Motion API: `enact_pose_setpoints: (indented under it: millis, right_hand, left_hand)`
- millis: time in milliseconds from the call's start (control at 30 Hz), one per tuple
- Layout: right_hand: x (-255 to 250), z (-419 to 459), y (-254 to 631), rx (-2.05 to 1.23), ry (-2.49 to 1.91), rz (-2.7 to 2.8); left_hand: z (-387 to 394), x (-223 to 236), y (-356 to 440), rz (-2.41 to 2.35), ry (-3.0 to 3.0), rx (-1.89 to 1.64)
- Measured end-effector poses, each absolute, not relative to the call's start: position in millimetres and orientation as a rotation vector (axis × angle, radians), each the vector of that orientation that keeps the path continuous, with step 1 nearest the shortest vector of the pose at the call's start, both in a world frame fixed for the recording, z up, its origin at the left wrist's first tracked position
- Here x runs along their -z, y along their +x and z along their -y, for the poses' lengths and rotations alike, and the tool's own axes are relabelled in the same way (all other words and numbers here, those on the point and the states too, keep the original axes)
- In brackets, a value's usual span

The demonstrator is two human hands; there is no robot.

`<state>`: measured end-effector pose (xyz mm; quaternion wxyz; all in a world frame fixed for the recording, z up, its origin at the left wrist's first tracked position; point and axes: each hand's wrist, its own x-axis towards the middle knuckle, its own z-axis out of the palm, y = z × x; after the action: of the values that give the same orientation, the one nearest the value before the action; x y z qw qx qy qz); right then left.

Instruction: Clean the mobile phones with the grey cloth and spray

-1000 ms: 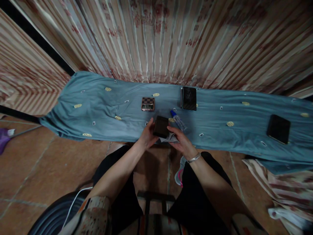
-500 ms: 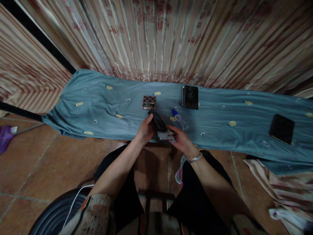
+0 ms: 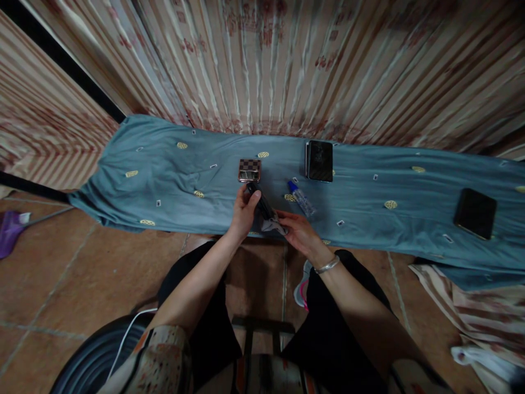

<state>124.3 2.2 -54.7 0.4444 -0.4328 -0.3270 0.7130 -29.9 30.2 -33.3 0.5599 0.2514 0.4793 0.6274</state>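
Observation:
Above the near edge of the cloth-covered bench, my left hand [image 3: 245, 212] is closed round a dark phone [image 3: 262, 201], thumb on its upper end. The phone is tilted nearly edge-on to me. A grey wiping cloth [image 3: 271, 225] is pinched in my right hand [image 3: 301, 232] against the phone's lower end; part of it hides behind the fingers. Just beyond the phone lies a small checkered flip phone [image 3: 249, 170]. To the right rests a clear spray bottle with a blue cap [image 3: 301, 198], and behind it a stack of black phones or tablets [image 3: 320, 161].
A blue-green patterned sheet [image 3: 213, 208] covers the long bench. Another black flat device [image 3: 476, 213] lies far right. Pleated curtains [image 3: 262, 71] hang behind the bench. On the tiled floor are a black round ribbed object [image 3: 96, 355] with a white cable and a purple item [image 3: 10, 232].
The phone has turned from broad side up to nearly edge-on. My left hand has shifted up along it. The grey cloth has stayed at its lower end with my right hand.

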Motion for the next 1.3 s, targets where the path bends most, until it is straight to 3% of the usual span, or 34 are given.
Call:
enact_pose_setpoints:
  millis: [633, 967, 1300]
  right_hand:
    - [32.3, 4.7, 131.3, -1.809, -1.125, 0.788]
    - [38.2, -7.8, 146.6, -1.159, -1.234, 1.205]
    - [30.7, 7.6, 130.3, -0.808, -1.292, 1.764]
  left_hand:
    - [-34.7, 31.0, -39.0, -1.257, 0.759, -1.557]
    - [-29.6, 35.7, -35.0, -1.037, 0.401, -1.381]
    - [-25.2, 28.1, -20.8, -0.955, 0.201, -1.260]
